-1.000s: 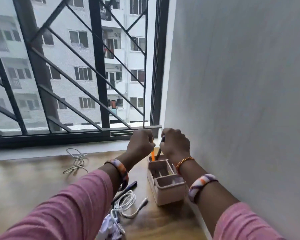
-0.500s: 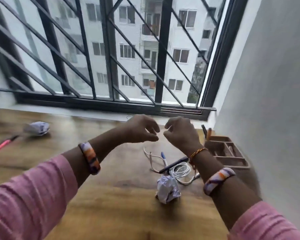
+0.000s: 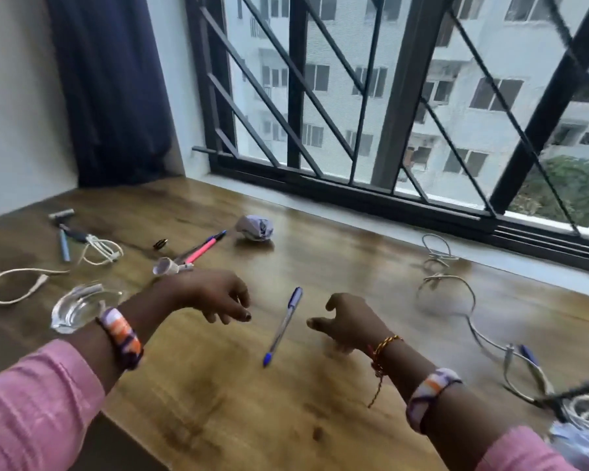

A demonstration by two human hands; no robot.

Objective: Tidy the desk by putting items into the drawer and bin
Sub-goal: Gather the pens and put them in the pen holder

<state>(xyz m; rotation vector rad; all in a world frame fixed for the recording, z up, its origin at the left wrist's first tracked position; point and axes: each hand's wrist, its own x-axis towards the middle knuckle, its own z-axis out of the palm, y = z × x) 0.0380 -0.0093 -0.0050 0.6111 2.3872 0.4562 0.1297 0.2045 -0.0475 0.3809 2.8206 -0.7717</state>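
1. We see the blue pen (image 3: 284, 325) lying loose on the desk (image 3: 218, 402), centre frame
2. Our left hand (image 3: 215, 295) and right hand (image 3: 346, 321) hover either side, fingers loosely curled, holding nothing
3. We judge picking it up comes next; drawer unseen

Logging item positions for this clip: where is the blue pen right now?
In the head view, the blue pen lies on the wooden desk near the middle, between the left hand and the right hand, touched by neither.
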